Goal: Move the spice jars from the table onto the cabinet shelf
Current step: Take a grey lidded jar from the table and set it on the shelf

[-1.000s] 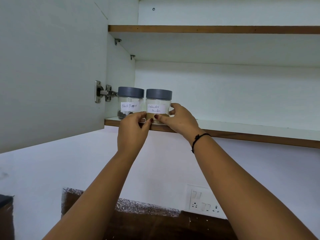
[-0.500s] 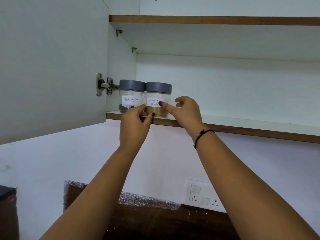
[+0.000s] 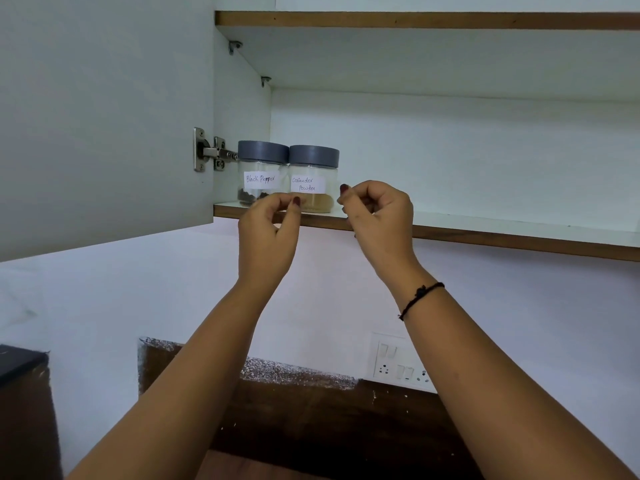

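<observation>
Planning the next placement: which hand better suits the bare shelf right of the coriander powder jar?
Right, probably: the right hand sits right of the coriander powder jar, by the bare shelf; the left hand is farther left.

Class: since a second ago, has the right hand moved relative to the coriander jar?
Yes. The right hand has left the coriander jar, shifting right of it.
</observation>
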`<state>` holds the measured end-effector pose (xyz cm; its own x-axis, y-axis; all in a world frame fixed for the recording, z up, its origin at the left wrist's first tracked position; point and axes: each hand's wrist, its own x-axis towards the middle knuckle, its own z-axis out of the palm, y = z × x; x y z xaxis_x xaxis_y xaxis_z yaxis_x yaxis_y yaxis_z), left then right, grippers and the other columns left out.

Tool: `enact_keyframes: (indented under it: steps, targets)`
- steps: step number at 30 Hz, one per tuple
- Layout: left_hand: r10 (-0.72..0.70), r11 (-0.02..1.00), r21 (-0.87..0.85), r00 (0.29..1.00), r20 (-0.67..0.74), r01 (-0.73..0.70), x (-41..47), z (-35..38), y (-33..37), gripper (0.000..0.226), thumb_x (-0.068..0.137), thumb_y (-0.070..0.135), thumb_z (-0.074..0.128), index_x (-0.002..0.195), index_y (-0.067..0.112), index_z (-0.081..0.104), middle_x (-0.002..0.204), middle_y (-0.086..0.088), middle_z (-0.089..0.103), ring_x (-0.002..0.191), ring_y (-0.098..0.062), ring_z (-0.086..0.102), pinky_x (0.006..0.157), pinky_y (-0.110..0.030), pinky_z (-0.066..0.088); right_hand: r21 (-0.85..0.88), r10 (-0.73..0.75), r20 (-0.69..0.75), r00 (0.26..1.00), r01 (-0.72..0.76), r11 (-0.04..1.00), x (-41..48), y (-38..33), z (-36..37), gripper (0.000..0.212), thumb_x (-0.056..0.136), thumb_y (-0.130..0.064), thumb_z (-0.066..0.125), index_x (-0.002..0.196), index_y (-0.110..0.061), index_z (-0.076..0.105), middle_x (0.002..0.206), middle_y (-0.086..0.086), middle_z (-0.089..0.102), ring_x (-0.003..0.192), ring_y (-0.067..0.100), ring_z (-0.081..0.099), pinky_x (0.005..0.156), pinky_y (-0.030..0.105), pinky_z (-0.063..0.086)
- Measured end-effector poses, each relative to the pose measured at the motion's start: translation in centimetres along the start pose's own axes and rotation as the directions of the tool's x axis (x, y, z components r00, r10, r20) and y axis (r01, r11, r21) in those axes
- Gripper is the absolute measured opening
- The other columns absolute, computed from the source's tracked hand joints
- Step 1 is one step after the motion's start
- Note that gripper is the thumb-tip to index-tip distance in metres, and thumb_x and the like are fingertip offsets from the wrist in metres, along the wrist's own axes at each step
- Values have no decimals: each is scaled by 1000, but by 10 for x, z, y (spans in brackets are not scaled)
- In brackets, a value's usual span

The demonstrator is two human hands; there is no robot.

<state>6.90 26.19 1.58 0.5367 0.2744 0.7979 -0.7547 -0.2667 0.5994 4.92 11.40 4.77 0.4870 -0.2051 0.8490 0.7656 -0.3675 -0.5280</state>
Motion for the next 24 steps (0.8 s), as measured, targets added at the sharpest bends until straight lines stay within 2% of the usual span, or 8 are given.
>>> enact_keyframes:
  steps: [5, 8, 10, 19, 24]
  targets:
    - [17, 986, -166, 997, 74, -5, -31, -7, 24, 21, 100, 21, 54, 97, 15, 74, 93, 3, 75, 89, -17, 70, 81, -31, 57, 34, -21, 87, 996, 18, 999, -38, -20, -16, 20, 90, -16, 65, 74, -4, 70, 68, 16, 66, 65, 38, 62, 51, 36, 49]
    - [-14, 983, -182, 994, 111, 34, -53, -9, 33, 22, 101, 20, 54, 94, 13, 73, 93, 1, 75, 87, -15, 71, 75, -18, 51, 57, 9, 118, 993, -16, 998, -63, -26, -29, 19, 90, -16, 66, 74, -9, 72, 70, 11, 69, 67, 36, 63, 53, 29, 46]
    - [-43, 981, -181, 989, 145, 69, -70, -9, 37, 22, 101, 21, 54, 91, 13, 72, 91, 1, 74, 87, -15, 71, 72, -16, 49, 62, 36, 127, 991, -44, 997, -81, -26, -38, 19, 91, -16, 66, 75, -7, 72, 70, 10, 69, 68, 34, 63, 55, 28, 47]
    - [-183, 964, -141, 949, 257, 224, -152, -3, 29, 27, 103, 21, 50, 92, 9, 71, 91, -2, 73, 89, -15, 70, 76, -18, 51, 36, 176, 147, 973, -183, 982, -157, -18, -77, 16, 92, -15, 63, 80, -13, 73, 74, 8, 70, 69, 31, 64, 55, 30, 51]
    - [-248, 935, -176, 923, 293, 307, -186, -2, 35, 26, 104, 18, 49, 92, 6, 70, 93, -5, 73, 92, -19, 69, 77, -19, 51, 49, 217, 136, 967, -225, 973, -186, -19, -98, 16, 92, -14, 63, 79, -14, 71, 74, 9, 69, 68, 32, 63, 57, 30, 51]
